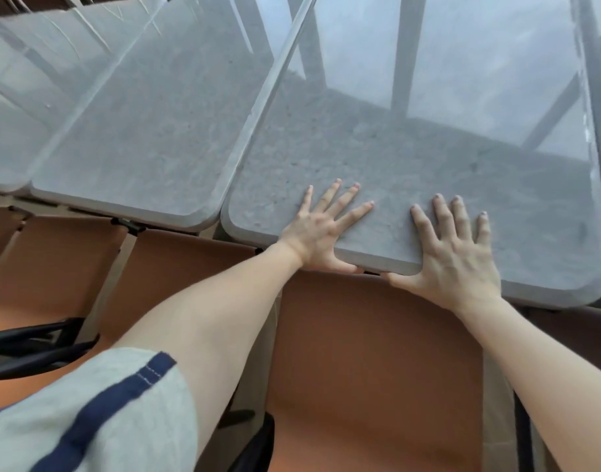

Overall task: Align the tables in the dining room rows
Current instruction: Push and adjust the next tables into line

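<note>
A grey speckled top, stone-like in look, is seen on the near table (428,172); its far half is glossy, with window bars mirrored in it. The same mottled grey finish is seen on the next table (149,137) (rounded edge, smooth). Fine scratches are seen on the far-left table (26,80). The chair seat (374,362) is shown in smooth orange-brown, plastic by the look, semi-matt. Matt grey woven cloth with a navy stitched stripe is seen on the sleeve (98,413).

Dining hall: rowed grey tables (149,131), orange chairs (374,352).
</note>
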The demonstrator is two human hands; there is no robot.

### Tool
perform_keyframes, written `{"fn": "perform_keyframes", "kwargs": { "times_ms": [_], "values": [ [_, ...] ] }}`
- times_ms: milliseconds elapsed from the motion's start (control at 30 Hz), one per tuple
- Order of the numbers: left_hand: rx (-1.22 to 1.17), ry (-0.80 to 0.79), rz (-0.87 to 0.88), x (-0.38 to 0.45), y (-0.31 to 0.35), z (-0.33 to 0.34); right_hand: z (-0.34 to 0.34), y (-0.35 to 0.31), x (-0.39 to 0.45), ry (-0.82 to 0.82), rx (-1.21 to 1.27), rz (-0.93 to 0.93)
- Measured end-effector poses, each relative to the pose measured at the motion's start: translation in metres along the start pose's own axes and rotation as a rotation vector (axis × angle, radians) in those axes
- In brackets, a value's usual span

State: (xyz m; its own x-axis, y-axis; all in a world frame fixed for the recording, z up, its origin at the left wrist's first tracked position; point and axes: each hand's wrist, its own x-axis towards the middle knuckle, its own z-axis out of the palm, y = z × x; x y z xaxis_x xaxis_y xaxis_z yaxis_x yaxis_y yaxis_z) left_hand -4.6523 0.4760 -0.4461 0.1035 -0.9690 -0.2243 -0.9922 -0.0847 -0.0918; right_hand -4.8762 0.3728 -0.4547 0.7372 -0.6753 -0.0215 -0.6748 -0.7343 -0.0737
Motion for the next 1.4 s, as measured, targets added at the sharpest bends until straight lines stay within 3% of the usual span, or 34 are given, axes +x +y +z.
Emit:
{"fn": "perform_keyframes", "kwargs": {
  "times_ms": [267, 367, 600, 700, 767, 833, 933, 1033, 1167, 1267, 1333, 1400],
  "values": [
    [-0.040, 0.011, 0.009, 0.000, -0.002, 0.002, 0.002, 0.000, 0.000, -0.011, 0.028, 0.004],
    [-0.040, 0.001, 0.016, 0.001, -0.002, 0.002, -0.003, 0.003, 0.002, -0.084, 0.078, 0.027],
    [-0.050, 0.036, 0.022, 0.004, -0.005, 0.010, -0.022, -0.064, 0.065, -0.144, 0.091, 0.394],
    [-0.058, 0.062, 0.022, 0.005, -0.006, 0.014, -0.006, -0.075, 0.067, -0.119, 0.094, 0.455],
    [-0.083, 0.070, 0.038, 0.004, -0.006, 0.015, 0.001, -0.069, 0.060, 0.012, 0.181, 0.417],
    [-0.092, 0.062, 0.037, 0.005, -0.006, 0.017, 0.007, -0.064, 0.056, 0.178, 0.264, 0.219],
    [-0.076, 0.035, 0.039, 0.005, -0.006, 0.015, 0.009, -0.062, 0.055, 0.108, 0.273, -0.090],
    [-0.175, 0.077, 0.048, 0.005, -0.010, 0.017, 0.009, -0.060, 0.058, 0.030, 0.226, -0.082],
    [-0.253, 0.216, 0.001, 0.003, -0.011, 0.021, 0.008, -0.062, 0.063, -0.016, 0.198, 0.017],
    [-0.342, 0.436, -0.055, -0.002, -0.006, 0.021, 0.009, -0.060, 0.064, -0.004, 0.214, 0.026],
    [-0.466, 0.661, -0.210, -0.009, -0.001, 0.026, 0.012, -0.061, 0.064, 0.025, 0.225, 0.044],
    [-0.665, 0.906, -0.551, -0.023, -0.003, 0.032, 0.015, -0.061, 0.066, 0.043, 0.215, 0.055]
  ]
}}
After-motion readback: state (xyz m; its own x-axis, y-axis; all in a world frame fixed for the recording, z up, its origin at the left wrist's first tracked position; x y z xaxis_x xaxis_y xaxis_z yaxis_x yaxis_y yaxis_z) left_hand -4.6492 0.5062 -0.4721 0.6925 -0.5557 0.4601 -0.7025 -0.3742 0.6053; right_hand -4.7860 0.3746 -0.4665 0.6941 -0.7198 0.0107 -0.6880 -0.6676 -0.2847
